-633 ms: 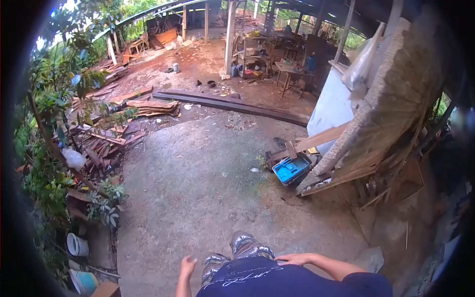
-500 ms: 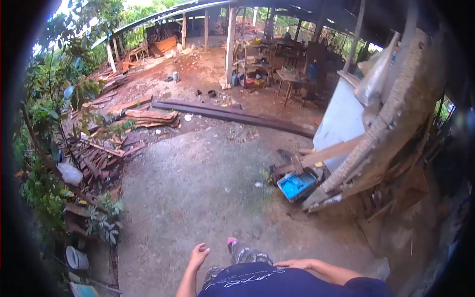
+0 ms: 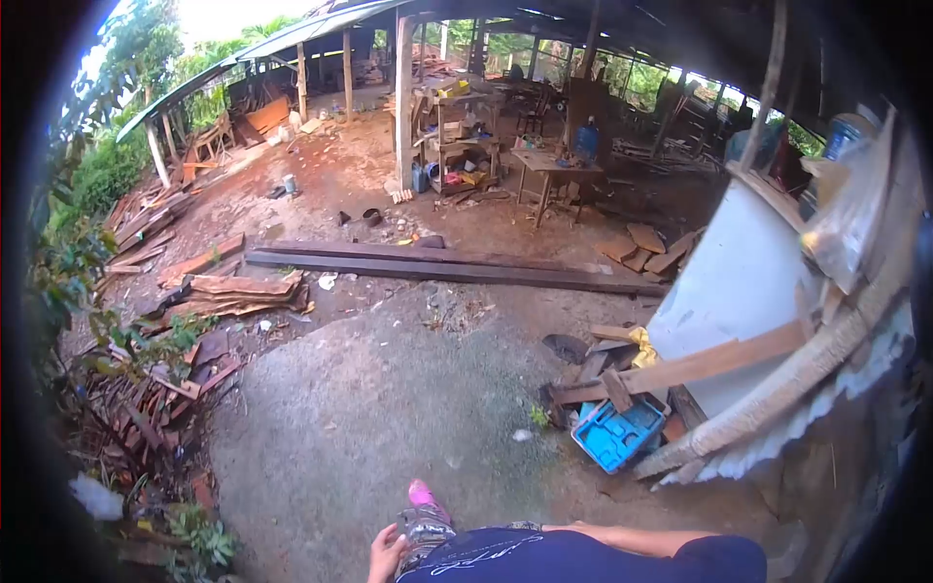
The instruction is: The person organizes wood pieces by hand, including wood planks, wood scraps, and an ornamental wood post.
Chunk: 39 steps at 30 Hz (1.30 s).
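Rough, mottled concrete (image 3: 369, 398) fronts an open-sided shed; 1 pink-covered foot (image 3: 421, 494) shows ahead.
Good footing likely calls for flat, even steps, clear of the 2 long, squared beams (image 3: 447, 274). The left hand (image 3: 386, 554), loosely curled and seemingly empty, is beside the patterned trousers (image 3: 426, 531); the right hand (image 3: 575, 530) lies by the smooth navy shirt (image 3: 603, 558), its finger pose unclear. Rightward sits a moulded blue plastic case (image 3: 617, 434) near splintery planks.

A person's left hand (image 3: 387, 552) hangs beside patterned trousers (image 3: 428, 532) above a concrete slab (image 3: 379, 389), with long dark beams (image 3: 447, 269) lying beyond and a blue case (image 3: 614, 433) at right near a white panel (image 3: 724, 306).
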### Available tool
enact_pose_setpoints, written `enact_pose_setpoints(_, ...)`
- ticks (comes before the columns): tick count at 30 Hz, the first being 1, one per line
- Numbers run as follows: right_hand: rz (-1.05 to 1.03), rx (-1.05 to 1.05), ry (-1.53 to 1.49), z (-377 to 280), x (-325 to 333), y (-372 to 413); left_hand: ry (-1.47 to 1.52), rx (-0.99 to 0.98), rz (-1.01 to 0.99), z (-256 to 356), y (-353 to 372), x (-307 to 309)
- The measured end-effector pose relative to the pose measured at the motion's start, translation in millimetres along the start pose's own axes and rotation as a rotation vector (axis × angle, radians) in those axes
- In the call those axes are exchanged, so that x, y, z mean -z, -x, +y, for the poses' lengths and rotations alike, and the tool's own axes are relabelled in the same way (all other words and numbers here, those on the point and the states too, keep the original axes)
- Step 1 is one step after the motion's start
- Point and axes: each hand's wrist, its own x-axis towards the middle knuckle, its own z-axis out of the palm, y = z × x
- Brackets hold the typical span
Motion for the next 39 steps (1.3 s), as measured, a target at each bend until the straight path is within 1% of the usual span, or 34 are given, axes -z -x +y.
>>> enact_pose_setpoints(1, 0.073, -0.073, -0.084, -24, 17, -24, -0.003, 0.010, -0.004, 12, -35, 10)
enact_pose_setpoints(2, 0.141, -0.148, -0.173, -34, 29, -54, -0.052, 0.025, 0.018, 23, -70, 21)
enact_pose_setpoints(3, 0.257, -0.257, -0.281, 4, 29, -111, -0.104, 0.038, 0.044, 33, -108, 36)
enact_pose_setpoints(5, 0.231, -0.230, -0.304, -8, 85, -245, -0.161, 0.032, 0.054, 45, -219, 65)
enact_pose_setpoints(6, 0.204, -0.218, -0.300, 5, 118, -287, -0.188, 0.028, 0.062, 42, -276, 63)
enact_pose_setpoints(7, 0.163, -0.220, -0.316, 35, 130, -315, -0.277, -0.085, 0.121, 46, -333, 61)
enact_pose_setpoints(8, 0.127, -0.226, -0.348, 64, 134, -335, -0.256, -0.107, 0.045, 99, -363, 45)
enact_pose_setpoints(9, 0.097, -0.233, -0.392, 92, 130, -354, -0.308, -0.162, -0.020, 137, -396, 32)
enact_pose_setpoints(10, 0.087, -0.225, -0.430, 116, 137, -380, -0.445, -0.199, -0.094, 195, -422, 15)
enact_pose_setpoints(12, 0.097, -0.186, -0.483, 163, 178, -446, -0.455, -0.295, -0.221, 246, -511, -8)
enact_pose_setpoints(13, 0.103, -0.164, -0.504, 190, 204, -483, -0.564, -0.375, -0.246, 286, -550, -21)
enact_pose_setpoints(14, 0.104, -0.150, -0.525, 193, 232, -512, -0.669, -0.446, -0.271, 325, -583, -34)
enact_pose_setpoints(15, 0.085, -0.156, -0.515, 198, 254, -546, -0.763, -0.492, -0.201, 353, -619, -46)
enact_pose_setpoints(16, 0.284, -0.176, -0.424, 170, 288, -578, -0.857, -0.548, -0.125, 385, -663, -58)
enact_pose_setpoints(17, 0.482, -0.184, -0.336, 106, 327, -611, -0.875, -0.625, -0.078, 414, -709, -64)
enact_pose_setpoints(18, 0.465, -0.179, -0.345, 32, 395, -641, -0.906, -0.691, -0.046, 442, -752, -57)
enact_pose_setpoints(19, 0.629, -0.148, -0.040, -39, 424, -661, -0.917, -0.673, -0.045, 474, -791, -42)
enact_pose_setpoints(20, 0.778, -0.121, 0.282, -110, 437, -678, -0.838, -0.702, 0.006, 504, -826, -30)
enact_pose_setpoints(21, 0.762, -0.125, 0.296, -142, 459, -704, -0.748, -0.738, 0.068, 531, -861, -18)
enact_pose_setpoints(22, 0.739, -0.284, 0.191, -172, 486, -735, -0.731, -0.731, 0.086, 556, -893, 1)
enact_pose_setpoints(23, 0.718, -0.435, 0.089, -194, 518, -770, -0.739, -0.720, 0.153, 583, -928, 27)
enact_pose_setpoints(24, 0.619, -0.431, 0.045, -187, 542, -809, -0.751, -0.717, 0.223, 611, -969, 55)
enact_pose_setpoints(26, 0.501, -0.272, -0.074, -151, 584, -899, -0.775, -0.703, 0.408, 664, -1061, 109)
enact_pose_setpoints(27, 0.509, -0.263, -0.090, -159, 597, -945, -0.775, -0.726, 0.456, 686, -1110, 137)
enact_pose_setpoints(28, 0.488, -0.230, -0.078, -167, 625, -993, -0.757, -0.760, 0.513, 715, -1164, 160)
enact_pose_setpoints(30, 0.415, -0.216, -0.040, -189, 687, -1055, -0.711, -0.786, 0.562, 761, -1246, 182)
enact_pose_setpoints(32, 0.319, -0.217, -0.024, -225, 743, -1097, -0.607, -0.702, 0.435, 811, -1317, 187)
enact_pose_setpoints(34, 0.214, -0.195, -0.014, -258, 798, -1151, -0.619, -0.743, 0.345, 841, -1404, 191)
enact_pose_setpoints(35, 0.163, -0.182, -0.010, -270, 825, -1180, -0.594, -0.790, 0.323, 860, -1444, 191)
enact_pose_setpoints(36, 0.112, -0.168, -0.002, -281, 853, -1206, -0.596, -0.777, 0.328, 891, -1472, 192)
enact_pose_setpoints(37, 0.056, -0.160, 0.008, -281, 876, -1234, -0.599, -0.792, 0.315, 912, -1503, 195)
enact_pose_setpoints(38, 0.038, -0.167, 0.009, -268, 897, -1274, -0.605, -0.808, 0.303, 925, -1541, 200)
enact_pose_setpoints(39, 0.056, -0.037, -0.219, -253, 916, -1320, -0.626, -0.891, 0.348, 931, -1584, 212)
